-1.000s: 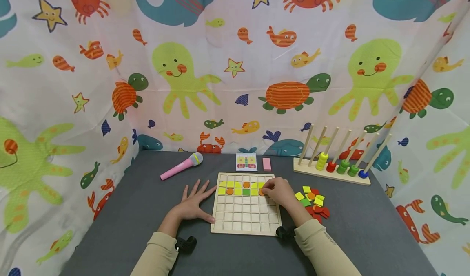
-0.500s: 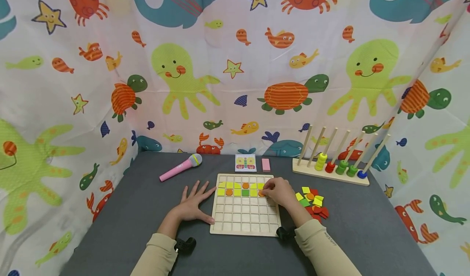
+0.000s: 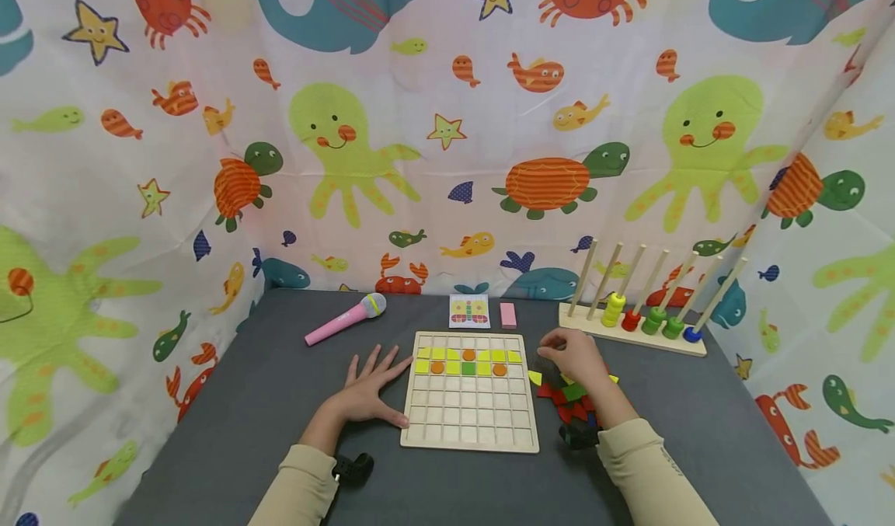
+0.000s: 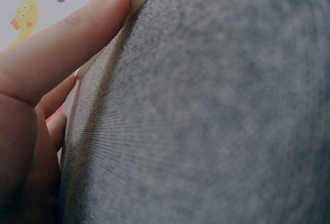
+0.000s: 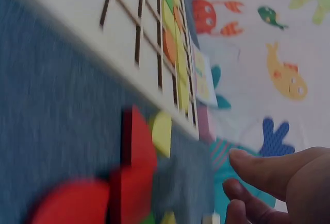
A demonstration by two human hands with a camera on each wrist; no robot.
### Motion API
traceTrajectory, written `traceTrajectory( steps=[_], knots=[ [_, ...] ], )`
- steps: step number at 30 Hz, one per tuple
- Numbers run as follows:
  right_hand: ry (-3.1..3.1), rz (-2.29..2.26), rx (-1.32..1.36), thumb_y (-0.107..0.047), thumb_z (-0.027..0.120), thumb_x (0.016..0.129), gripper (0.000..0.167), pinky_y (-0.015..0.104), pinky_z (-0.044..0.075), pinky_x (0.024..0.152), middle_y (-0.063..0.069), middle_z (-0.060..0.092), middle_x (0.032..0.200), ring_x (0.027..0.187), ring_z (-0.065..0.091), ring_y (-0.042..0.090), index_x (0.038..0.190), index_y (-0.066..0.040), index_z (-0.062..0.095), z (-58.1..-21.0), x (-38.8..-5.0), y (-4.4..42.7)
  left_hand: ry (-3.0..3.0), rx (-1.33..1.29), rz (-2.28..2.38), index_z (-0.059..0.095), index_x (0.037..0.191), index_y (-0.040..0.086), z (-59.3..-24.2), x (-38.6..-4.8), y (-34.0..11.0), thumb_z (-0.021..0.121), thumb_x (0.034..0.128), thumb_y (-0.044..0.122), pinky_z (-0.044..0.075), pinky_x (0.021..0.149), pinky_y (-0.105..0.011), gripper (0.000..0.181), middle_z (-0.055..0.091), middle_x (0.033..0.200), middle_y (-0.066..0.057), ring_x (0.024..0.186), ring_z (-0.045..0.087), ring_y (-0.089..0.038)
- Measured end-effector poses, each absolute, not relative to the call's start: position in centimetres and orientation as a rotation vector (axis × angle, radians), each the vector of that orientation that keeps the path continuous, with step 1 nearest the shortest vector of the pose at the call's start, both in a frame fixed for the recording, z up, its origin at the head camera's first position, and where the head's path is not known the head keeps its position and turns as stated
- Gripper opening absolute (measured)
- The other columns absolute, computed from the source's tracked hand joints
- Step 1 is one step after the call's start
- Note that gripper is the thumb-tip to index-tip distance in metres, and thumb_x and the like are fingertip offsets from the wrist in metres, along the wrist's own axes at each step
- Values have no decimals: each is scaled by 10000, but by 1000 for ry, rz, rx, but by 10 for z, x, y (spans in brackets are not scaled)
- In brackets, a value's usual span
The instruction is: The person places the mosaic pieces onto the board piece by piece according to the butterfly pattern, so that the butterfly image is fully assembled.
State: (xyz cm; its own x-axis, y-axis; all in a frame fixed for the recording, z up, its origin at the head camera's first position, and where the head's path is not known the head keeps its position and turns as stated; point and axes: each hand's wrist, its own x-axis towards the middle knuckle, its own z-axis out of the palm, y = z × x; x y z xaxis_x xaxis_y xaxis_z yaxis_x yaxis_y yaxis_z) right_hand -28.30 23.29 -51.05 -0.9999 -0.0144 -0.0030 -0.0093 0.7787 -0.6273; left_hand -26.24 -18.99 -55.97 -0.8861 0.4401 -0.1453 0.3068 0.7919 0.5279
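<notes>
In the head view a wooden grid board lies on the table, its two far rows partly filled with yellow pieces, a green square and orange discs. My left hand rests flat with spread fingers at the board's left side, its thumb touching the edge. To the right of the board, my right hand hovers over a pile of loose red, yellow and green pieces, partly hidden by the hand and forearm. Its fingers are loosely bent, and the right wrist view shows nothing between thumb and fingers.
Behind the board lie a pattern card and a pink block. A pink toy microphone is at the back left. A wooden peg rack with coloured rings stands at the back right, before a sea-animal curtain.
My right hand has left the orange disc in the second row and moved right, over the loose pieces. The board's right-hand cells are uncovered. My left hand has stayed put.
</notes>
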Motion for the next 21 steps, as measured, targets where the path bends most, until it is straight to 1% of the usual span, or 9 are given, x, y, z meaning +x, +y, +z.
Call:
traceTrajectory(
  steps=[3, 7, 11, 13, 16, 21],
  knots=[
    [2971, -1004, 18, -224, 746, 928, 225, 436, 564, 766, 120, 734, 1070, 988, 653, 311, 1103, -84, 750, -512, -282, 250, 2715, 583, 744, 237, 1608, 369, -559, -262, -190, 833, 615, 720, -167, 1148, -694, 1210, 77, 1714, -29, 1562, -104, -387],
    [2954, -960, 109, -248, 737, 936, 305, 516, 539, 850, 187, 703, 1175, 1081, 626, 386, 1173, -57, 719, -517, -277, 269, 2714, 583, 741, 239, 1610, 357, -558, -261, -191, 830, 608, 732, -157, 1151, -694, 1223, 77, 1714, -39, 1561, -103, -391],
    [2937, -895, 183, -275, 734, 934, 379, 563, 506, 892, 224, 676, 1233, 1119, 602, 424, 1223, -34, 692, -521, -275, 284, 2704, 606, 774, 244, 1615, 322, -557, -262, -193, 838, 611, 719, -169, 1142, -698, 1232, 85, 1712, -84, 1554, -101, -415],
    [2925, -855, 212, -284, 735, 929, 407, 582, 486, 911, 229, 674, 1243, 1126, 597, 429, 1242, -27, 686, -523, -274, 290, 2704, 613, 779, 244, 1615, 314, -557, -262, -192, 837, 611, 720, -172, 1144, -691, 1235, 88, 1711, -93, 1554, -97, -416],
    [2895, -821, 236, -290, 736, 927, 429, 598, 467, 904, 233, 676, 1234, 1113, 595, 434, 1253, -15, 686, -524, -274, 296, 2701, 614, 782, 244, 1616, 312, -556, -262, -192, 834, 615, 721, -175, 1145, -687, 1232, 88, 1711, -94, 1554, -98, -415],
    [2875, -805, 270, -310, 743, 923, 399, 561, 473, 848, 200, 700, 1149, 1034, 613, 389, 1199, -23, 714, -523, -273, 300, 2692, 614, 801, 265, 1612, 305, -557, -261, -190, 847, 614, 700, -180, 1136, -697, 1221, 93, 1709, -101, 1552, -95, -423]
  ],
)
